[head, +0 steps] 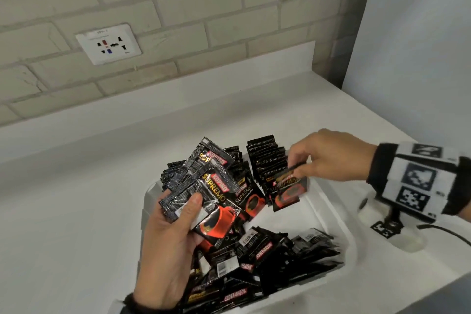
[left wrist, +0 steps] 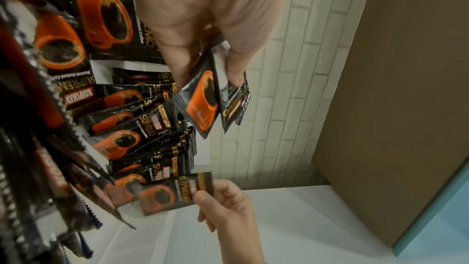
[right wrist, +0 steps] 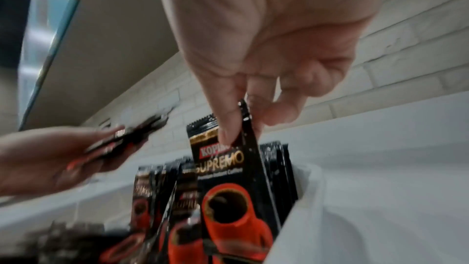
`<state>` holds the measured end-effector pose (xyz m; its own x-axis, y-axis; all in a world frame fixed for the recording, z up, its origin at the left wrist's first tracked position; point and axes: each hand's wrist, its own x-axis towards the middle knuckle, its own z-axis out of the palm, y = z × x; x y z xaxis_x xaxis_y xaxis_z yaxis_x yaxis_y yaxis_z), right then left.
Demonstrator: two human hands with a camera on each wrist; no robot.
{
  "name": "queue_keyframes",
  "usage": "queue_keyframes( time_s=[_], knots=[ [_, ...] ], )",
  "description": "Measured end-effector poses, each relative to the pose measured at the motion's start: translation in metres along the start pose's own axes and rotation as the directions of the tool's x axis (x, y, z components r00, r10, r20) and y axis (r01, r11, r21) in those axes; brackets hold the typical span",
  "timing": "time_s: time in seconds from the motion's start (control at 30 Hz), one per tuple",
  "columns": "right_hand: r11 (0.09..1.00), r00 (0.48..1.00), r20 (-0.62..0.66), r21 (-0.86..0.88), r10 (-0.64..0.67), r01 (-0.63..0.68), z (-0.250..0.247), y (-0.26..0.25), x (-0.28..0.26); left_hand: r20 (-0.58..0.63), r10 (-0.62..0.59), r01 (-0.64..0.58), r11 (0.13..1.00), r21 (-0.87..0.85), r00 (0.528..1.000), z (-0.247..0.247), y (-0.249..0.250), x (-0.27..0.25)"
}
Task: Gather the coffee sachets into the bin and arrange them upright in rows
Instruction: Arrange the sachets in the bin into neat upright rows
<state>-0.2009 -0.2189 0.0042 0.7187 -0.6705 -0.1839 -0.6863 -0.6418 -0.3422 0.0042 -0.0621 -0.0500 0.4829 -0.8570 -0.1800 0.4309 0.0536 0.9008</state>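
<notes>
I am partway through the arranging: my right hand (head: 328, 158) pinches a single Kopiko Supremo sachet (head: 289, 190) by its top edge between thumb and fingers, and holds it cup side towards me at the near end of the upright row (head: 267, 160) that stands just under and ahead of that hand, against the right wall of the white bin (head: 328, 209). My left hand (head: 165, 245) grips a fanned bunch of sachets (head: 204, 191), thumb pressed across their fronts, raised above the bin's left side. A second upright row (head: 175, 173) stands beyond that hand's fingertips, partly hidden by the bunch. Below my left wrist and across the near part of the bin lies a loose heap of sachets (head: 267, 257), flat and crossed over each other, so I judge a good deal of the work is left. The next move, as I see it, is to lower the pinched sachet straight down until its bottom edge meets the bin floor, front to back with the last one, then let go without tipping the row. After that my right hand can draw the next sachet from the bunch in my left. The bin sits on the white worktop (head: 76, 199).
</notes>
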Motion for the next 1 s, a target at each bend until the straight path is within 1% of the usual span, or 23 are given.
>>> queue_keyframes(
  time_s=[0.07,0.13,0.17,0.33,0.63,0.77,0.83,0.9,0.93,1.0],
  knots=[
    [0.992,0.999,0.039,-0.128,-0.005,0.01,0.007,-0.005,0.002,0.0,0.011,-0.011,1.0,-0.001,1.0,0.002,0.0,-0.002],
    [0.979,0.998,0.057,-0.2,-0.014,0.025,0.012,-0.009,0.005,-0.004,0.019,-0.019,1.0,-0.019,1.0,0.003,0.001,-0.003],
    [0.973,0.998,0.057,-0.231,-0.015,0.028,0.014,-0.01,0.007,-0.007,0.013,-0.013,1.0,-0.016,1.0,0.003,0.001,-0.004],
    [0.932,1.0,0.003,-0.362,-0.03,0.029,0.02,-0.009,0.013,0.051,0.04,-0.041,0.999,0.028,0.998,0.0,0.004,-0.006],
    [0.902,0.998,-0.049,-0.432,-0.038,0.013,0.022,-0.008,0.012,0.053,0.015,-0.014,1.0,-0.005,0.998,-0.001,-0.001,-0.004],
    [0.901,0.991,-0.125,-0.434,-0.05,-0.009,0.012,-0.01,0.007,0.061,0.01,-0.011,1.0,0.004,0.998,-0.001,-0.001,-0.004],
    [0.913,0.98,-0.188,-0.407,-0.058,-0.024,0.002,-0.013,0.003,0.055,0.008,-0.009,1.0,0.02,0.998,0.001,0.0,-0.005],
    [0.954,0.967,-0.245,-0.301,-0.071,-0.006,-0.009,-0.021,-0.002,0.033,0.011,-0.012,1.0,0.023,0.999,0.005,-0.002,-0.004],
    [0.978,0.967,-0.246,-0.207,-0.064,0.012,-0.012,-0.026,-0.004,0.02,0.01,-0.01,0.999,0.032,1.0,0.008,-0.001,-0.005],
    [0.997,0.982,-0.186,0.06,-0.03,0.042,-0.014,-0.036,-0.005,0.018,-0.002,0.001,0.998,0.058,1.0,0.016,-0.001,-0.005]
  ],
)
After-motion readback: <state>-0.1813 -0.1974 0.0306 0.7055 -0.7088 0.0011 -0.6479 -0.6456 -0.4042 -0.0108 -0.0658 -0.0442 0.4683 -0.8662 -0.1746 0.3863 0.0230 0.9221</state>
